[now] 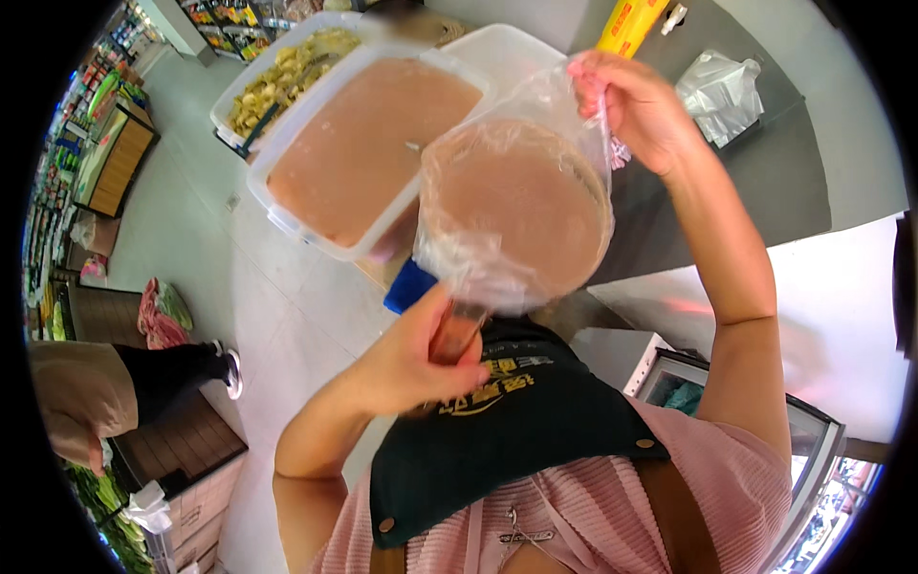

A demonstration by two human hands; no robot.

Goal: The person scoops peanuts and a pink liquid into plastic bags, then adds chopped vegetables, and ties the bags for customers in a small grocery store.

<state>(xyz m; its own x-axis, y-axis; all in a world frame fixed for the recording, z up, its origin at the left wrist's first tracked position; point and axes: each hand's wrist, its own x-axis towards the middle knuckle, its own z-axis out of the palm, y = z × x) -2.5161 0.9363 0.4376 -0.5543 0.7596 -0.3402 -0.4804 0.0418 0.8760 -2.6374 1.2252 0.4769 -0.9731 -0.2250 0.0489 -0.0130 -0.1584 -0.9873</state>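
Observation:
My right hand (635,107) pinches the upper edge of a clear plastic bag (527,97). The bag stretches down over or around a round vessel (609,208), and I cannot tell whether the vessel is inside it. A flat, smooth brown surface (513,208) fills the vessel nearly to its rim. My left hand (416,351) is closed around a brown handle (457,333) just below the vessel; bunched plastic hides where they meet. Left of the vessel, a translucent plastic tub (262,172) holds a similar brown mass (373,143).
Behind the tub stands another tub (222,107) of yellow-green pickled-looking food with tongs. A yellow roll (631,29) and a stack of thin plastic bags (721,93) lie on the grey counter (774,186). Another person (107,387) stands left, by produce displays.

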